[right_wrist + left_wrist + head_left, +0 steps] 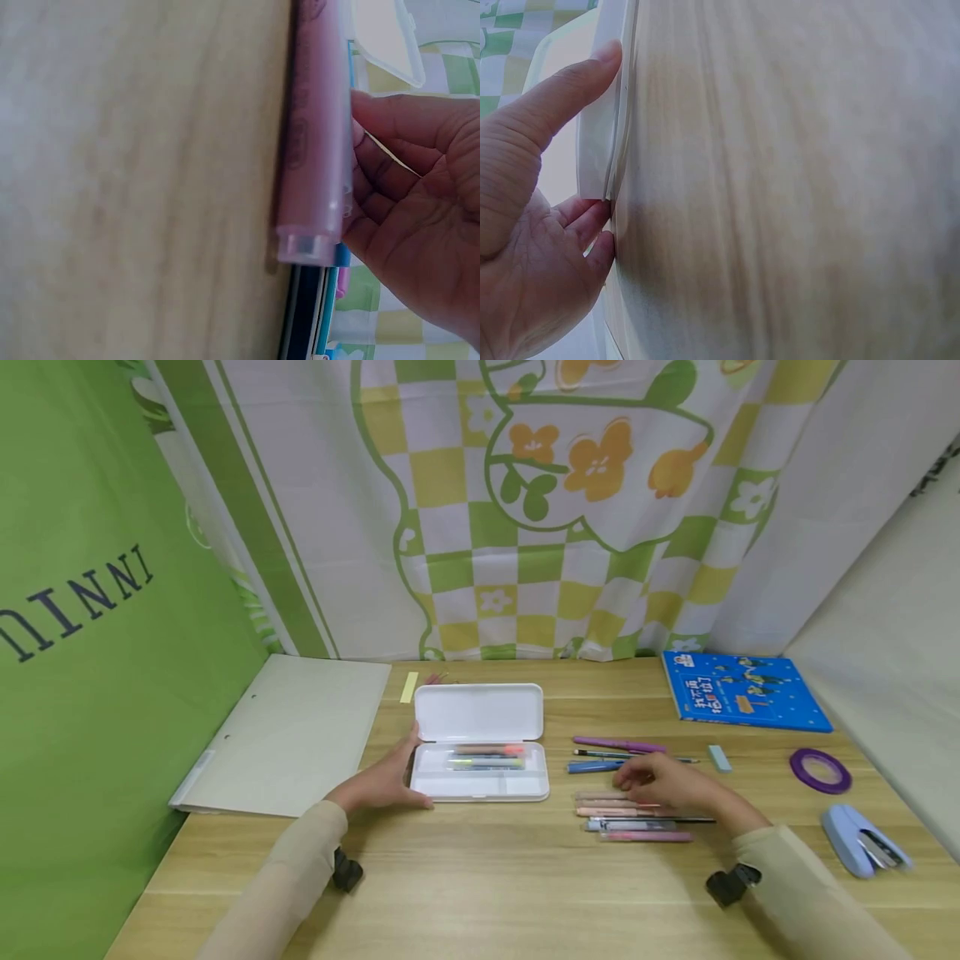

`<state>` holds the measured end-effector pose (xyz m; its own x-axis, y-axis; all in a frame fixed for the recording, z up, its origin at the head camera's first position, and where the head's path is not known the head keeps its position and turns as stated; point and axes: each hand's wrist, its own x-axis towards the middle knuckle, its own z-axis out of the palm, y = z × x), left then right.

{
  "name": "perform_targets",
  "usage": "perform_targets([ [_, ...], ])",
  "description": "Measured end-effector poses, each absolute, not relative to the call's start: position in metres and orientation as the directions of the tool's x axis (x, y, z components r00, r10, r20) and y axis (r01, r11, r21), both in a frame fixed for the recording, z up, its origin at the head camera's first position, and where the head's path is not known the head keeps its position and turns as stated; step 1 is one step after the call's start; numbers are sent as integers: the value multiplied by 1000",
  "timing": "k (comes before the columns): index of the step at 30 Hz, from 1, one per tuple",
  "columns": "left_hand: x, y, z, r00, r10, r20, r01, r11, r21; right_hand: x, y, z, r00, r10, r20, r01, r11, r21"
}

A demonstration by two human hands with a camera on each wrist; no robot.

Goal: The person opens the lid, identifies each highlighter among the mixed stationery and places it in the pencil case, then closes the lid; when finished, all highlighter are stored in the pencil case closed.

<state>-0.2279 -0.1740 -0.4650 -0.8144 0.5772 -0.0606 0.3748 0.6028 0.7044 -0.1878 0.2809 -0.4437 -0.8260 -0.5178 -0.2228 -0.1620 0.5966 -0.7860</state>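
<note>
A white pencil case (pixel 480 787) lies with its lid (pixel 480 713) raised, several pens (pixel 487 758) in its back compartment. My left hand (pixel 386 777) grips the case's left end, thumb along the front wall and fingers around the side, as the left wrist view also shows. My right hand (pixel 663 783) is low over a row of pens, fingers bent, fingertips between a blue marker (pixel 592 767) and pinkish pens (pixel 600 803). In the right wrist view a pink highlighter (pixel 313 135) hides the fingertips, so I cannot tell whether they pinch a pen.
A purple pen (pixel 607 743) and a pencil (pixel 600 753) lie behind the right hand. Further right are an eraser (pixel 720 758), purple tape (pixel 802 774), a blue stapler (pixel 847 843) and a blue book (pixel 742 689). At left lies a pale folder (pixel 292 735); sticky notes (pixel 408 687) sit behind the case.
</note>
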Motion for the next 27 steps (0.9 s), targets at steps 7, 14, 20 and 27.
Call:
perform_targets([
  [7, -227, -174, -465, -821, 567, -70, 362, 611, 703, -189, 280, -445, -821, -532, -206, -210, 618, -758],
  [14, -229, -175, -467, -818, 572, -67, 362, 602, 712, -193, 265, -431, -839, -535, -102, -314, 628, -712],
  [20, -229, -176, -467, -815, 575, -70, 358, 596, 719, -199, 218, -416, -822, -569, -13, -400, 593, -699],
  [27, -229, -175, -466, -816, 574, -71, 349, 587, 730, -207, 145, -413, -763, -643, 71, -468, 472, -748],
])
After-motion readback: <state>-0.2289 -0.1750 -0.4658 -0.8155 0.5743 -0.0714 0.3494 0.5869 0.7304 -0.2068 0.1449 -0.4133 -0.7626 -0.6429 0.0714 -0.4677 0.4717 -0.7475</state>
